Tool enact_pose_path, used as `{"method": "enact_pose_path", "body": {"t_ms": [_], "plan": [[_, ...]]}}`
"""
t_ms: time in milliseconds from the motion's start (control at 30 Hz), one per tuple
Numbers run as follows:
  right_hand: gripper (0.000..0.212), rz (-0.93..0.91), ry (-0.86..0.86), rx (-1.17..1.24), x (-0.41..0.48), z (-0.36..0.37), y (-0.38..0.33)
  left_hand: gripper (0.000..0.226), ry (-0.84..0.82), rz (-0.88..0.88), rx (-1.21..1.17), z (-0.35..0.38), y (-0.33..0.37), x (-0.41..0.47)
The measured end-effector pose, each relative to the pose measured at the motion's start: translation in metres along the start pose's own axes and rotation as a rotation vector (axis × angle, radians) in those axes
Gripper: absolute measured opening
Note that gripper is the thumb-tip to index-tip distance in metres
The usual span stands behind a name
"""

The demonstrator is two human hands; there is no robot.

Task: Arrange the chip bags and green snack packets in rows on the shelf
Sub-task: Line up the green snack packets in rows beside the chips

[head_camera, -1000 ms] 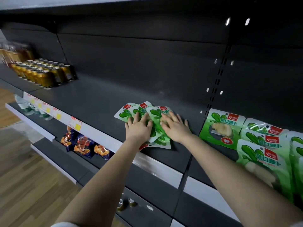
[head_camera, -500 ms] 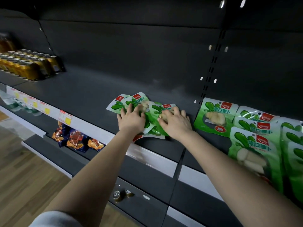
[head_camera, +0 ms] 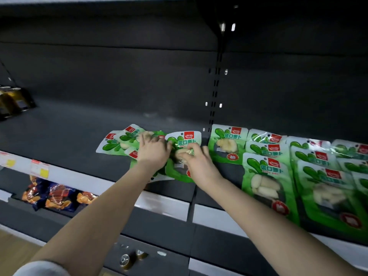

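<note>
The green snack packet [head_camera: 184,154] under my right hand [head_camera: 200,165] lies on the dark shelf [head_camera: 59,134]. Its lower half is covered by my palm and wrist (only the red logo and the top edge read cleanly). Left of it, a loose pile [head_camera: 117,143] of the same packets fans out beneath my left hand [head_camera: 152,152]. I cannot count how many overlap there, and my fingertips are smeared by blur.

My right thumb and curled fingers pinch the packet at its clear window. My left hand lies across the pile, fingers reaching away from me; whether it grips a packet or merely presses down I cannot tell. Both forearms stretch forward, wrists close together.

Just right of my right hand, rows of packets [head_camera: 266,176] lie flat and overlapping, cut off at the frame edge. Below my left forearm, chip bags [head_camera: 57,198] sit on a lower level, partly hidden behind the rail carrying the price tags [head_camera: 39,170]. Far to the left of my left hand, gold cans [head_camera: 14,100] are cropped. Wooden floor [head_camera: 10,253] shows beneath.
</note>
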State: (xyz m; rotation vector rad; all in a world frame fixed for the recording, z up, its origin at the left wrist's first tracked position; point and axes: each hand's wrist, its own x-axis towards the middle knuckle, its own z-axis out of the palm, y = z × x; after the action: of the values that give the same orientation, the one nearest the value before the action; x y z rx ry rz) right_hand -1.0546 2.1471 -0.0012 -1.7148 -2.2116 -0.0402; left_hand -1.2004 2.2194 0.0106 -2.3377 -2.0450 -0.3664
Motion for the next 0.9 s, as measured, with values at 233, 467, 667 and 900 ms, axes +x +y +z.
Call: {"method": "enact_pose_path", "body": {"t_ms": [233, 467, 667, 900], "plan": [[0.076, 0.261, 0.005, -0.063, -0.016, -0.023, 0.030, 0.016, 0.027, 0.128, -0.616, 0.003, 0.045, 0.010], [0.065, 0.358, 0.025, -0.187, -0.032, -0.031, 0.044, 0.017, -0.008, 0.050, -0.859, 0.005, 0.091, 0.017], [0.064, 0.563, -0.182, -0.140, -0.031, -0.019, 0.041, 0.013, -0.087, 0.070, -0.932, 0.022, 0.101, 0.017], [0.064, 0.667, -0.332, -0.244, -0.017, -0.017, 0.032, 0.035, -0.044, 0.291, -0.832, 0.036, 0.103, 0.009]]}}
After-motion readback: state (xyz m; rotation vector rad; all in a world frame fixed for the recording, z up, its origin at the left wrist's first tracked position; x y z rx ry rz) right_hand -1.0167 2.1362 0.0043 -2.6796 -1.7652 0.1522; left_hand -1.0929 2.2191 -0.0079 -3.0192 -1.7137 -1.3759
